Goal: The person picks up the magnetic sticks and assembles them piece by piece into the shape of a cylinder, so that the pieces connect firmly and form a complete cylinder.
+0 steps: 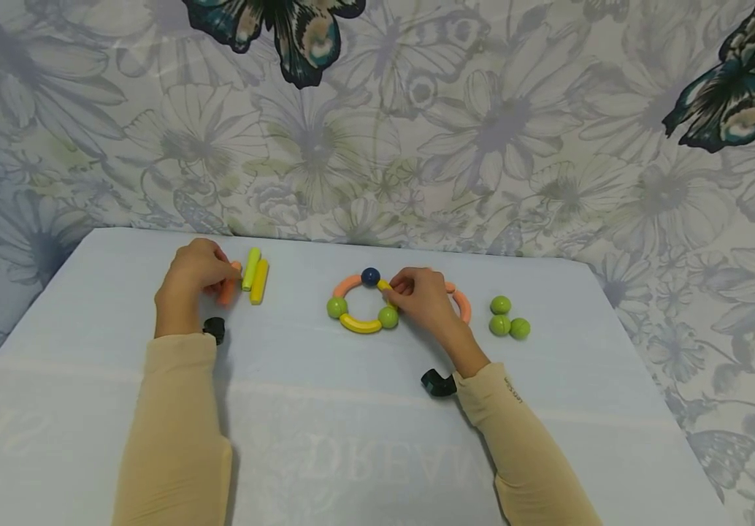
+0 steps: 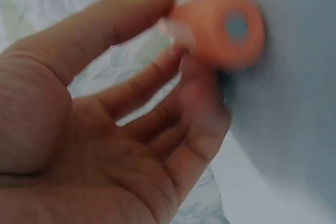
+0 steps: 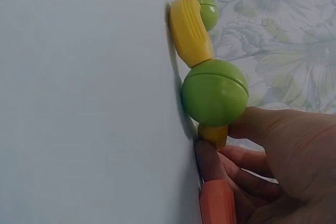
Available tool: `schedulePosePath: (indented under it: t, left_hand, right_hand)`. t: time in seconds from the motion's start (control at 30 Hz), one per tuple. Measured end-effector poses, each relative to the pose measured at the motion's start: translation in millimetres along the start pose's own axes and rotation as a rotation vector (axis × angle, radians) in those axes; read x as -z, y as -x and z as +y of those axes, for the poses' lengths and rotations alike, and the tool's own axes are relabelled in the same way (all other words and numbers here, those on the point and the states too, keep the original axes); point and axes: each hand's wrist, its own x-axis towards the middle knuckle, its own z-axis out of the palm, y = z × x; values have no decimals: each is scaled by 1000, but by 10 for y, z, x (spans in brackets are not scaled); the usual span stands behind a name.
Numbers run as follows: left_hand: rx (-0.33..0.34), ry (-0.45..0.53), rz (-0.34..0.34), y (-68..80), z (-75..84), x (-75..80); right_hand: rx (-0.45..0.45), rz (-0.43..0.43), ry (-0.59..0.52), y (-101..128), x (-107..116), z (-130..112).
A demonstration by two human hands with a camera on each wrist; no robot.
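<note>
1. Ring point(image 1: 361, 303): lies mid-table, partly assembled. An orange arc, a blue ball point(image 1: 370, 276), two green balls and a yellow arc point(image 1: 360, 324) are already joined.
2. Right hand point(image 1: 423, 299): fingers pinch a short yellow piece point(image 3: 212, 135) at the ring's open side, between the blue ball and the right green ball point(image 1: 388, 316) (this gap is judged unfinished).
3. Left hand point(image 1: 193, 274): fingers grip an orange stick point(image 2: 226, 30) beside two yellowish sticks point(image 1: 255, 274).
4. Unused: three green balls point(image 1: 507, 318), well right of the ring.

Orange stick point(image 1: 228, 289), short, round-ended, pinched in left hand point(image 1: 190, 277) just beside two yellow sticks point(image 1: 255, 276). Partial ring point(image 1: 362, 303) of curved orange and yellow pieces, green balls, one dark blue ball, flat on surface; right hand point(image 1: 422, 299) pinches a yellow piece at its gap.
</note>
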Motion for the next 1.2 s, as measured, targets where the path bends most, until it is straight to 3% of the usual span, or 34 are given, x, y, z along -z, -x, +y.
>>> schedulePosePath:
  t: [0.17, 0.27, 0.43, 0.57, 0.7, 0.83, 1.03, 1.2]
  left_hand:
    - [58, -47, 102, -38, -2, -49]
    - [43, -37, 165, -61, 23, -38]
    - [-124, 58, 264, -82, 196, -49]
    - [-287, 119, 323, -86, 423, -172]
    - [-419, 149, 310, -105, 646, -371]
    - [-514, 173, 254, -122, 849, -585]
    - [-604, 192, 190, -95, 1046, -803]
    - [-665, 210, 181, -51, 1162, -925]
  right_hand:
    - [4, -5, -10, 6, -7, -3]
    - [10, -6, -17, 10, -12, -7]
    - [24, -9, -25, 13, -22, -24]
    - [32, -22, -28, 12, -35, -39]
    - [46, -43, -27, 12, -50, -52]
    - [71, -47, -16, 10, -68, -49]
    - [93, -55, -17, -2, -81, -49]
    - [89, -73, -21, -8, -82, -54]
